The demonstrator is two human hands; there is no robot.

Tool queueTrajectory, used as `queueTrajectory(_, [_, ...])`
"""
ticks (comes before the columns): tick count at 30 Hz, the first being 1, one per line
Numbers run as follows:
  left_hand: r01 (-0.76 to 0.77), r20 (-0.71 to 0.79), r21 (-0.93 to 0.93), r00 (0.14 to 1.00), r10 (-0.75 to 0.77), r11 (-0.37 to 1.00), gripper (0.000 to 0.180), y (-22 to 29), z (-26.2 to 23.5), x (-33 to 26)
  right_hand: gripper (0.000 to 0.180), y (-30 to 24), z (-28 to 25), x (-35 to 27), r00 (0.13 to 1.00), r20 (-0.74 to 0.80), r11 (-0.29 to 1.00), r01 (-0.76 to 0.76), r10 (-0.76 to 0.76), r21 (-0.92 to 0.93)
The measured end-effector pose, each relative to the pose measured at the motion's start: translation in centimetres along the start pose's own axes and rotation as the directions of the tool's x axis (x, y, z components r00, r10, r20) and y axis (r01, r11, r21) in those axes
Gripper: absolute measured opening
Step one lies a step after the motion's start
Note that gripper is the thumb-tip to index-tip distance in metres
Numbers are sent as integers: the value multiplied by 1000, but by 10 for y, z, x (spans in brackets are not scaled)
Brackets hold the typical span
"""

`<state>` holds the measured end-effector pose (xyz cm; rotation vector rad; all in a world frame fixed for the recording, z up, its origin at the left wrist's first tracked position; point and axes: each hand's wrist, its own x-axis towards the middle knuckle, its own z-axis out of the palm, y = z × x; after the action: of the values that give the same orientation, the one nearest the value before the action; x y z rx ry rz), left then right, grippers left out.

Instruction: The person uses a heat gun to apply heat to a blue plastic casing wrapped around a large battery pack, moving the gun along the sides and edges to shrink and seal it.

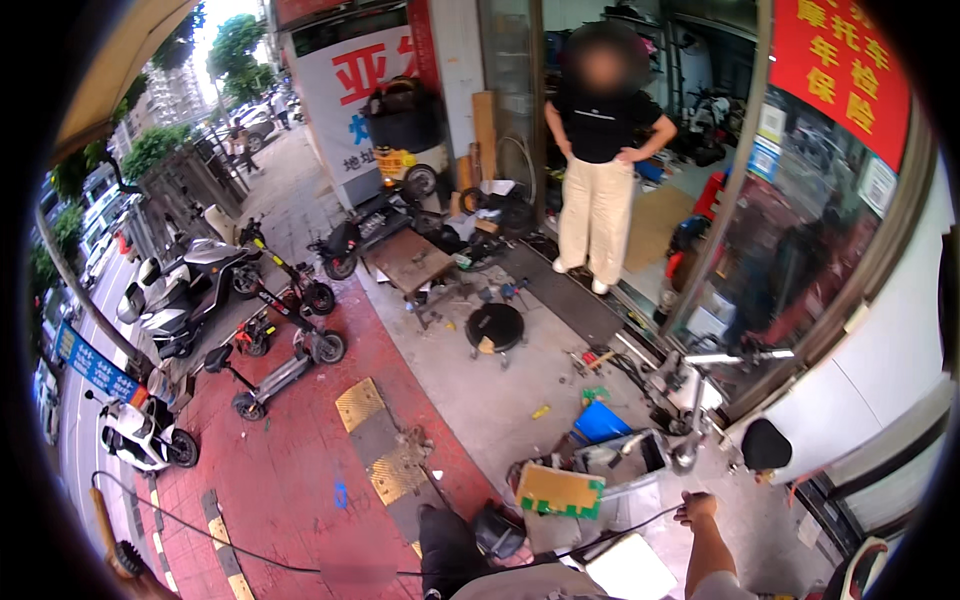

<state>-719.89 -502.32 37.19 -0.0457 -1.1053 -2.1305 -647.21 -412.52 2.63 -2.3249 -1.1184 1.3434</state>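
A long thin black cable [320, 571] runs across in front of me, sagging past my dark trouser leg. At the far lower left, my left hand [104, 520] is closed around one part of it, with a dark band at the wrist. My right hand [697, 507], reaching out at the lower right, pinches the cable's other side. Below the right hand lies a flat white sheet [632, 570]. A cardboard piece with green edges [558, 492] rests left of it, near a grey bin [650, 452] of parts and a blue tray [602, 423].
A round black stool [495, 327] and a low worn table [410, 262] stand ahead. Electric scooters [285, 372] and a grey motor scooter [185, 300] are parked left. Yellow-black ramp strips [360, 402] cross the red paving. A person [598, 170] stands, hands on hips, at the shop doorway.
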Motion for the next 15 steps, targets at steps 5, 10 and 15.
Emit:
queueTrajectory(5, [81, 224, -153, 974, -45, 985, 27, -208, 89, 99, 45, 28, 154, 109, 965, 176, 827, 64, -193, 558])
queueTrajectory(10, [548, 42, -22, 836, -547, 836, 21, -415, 161, 18, 50, -28, 149, 26, 935, -330, 605, 189, 130, 773])
queueTrajectory(15, [803, 184, 258, 504, -844, 537, 25, -517, 264, -39, 39, -109, 141, -21, 662, -716, 617, 474, 220, 628])
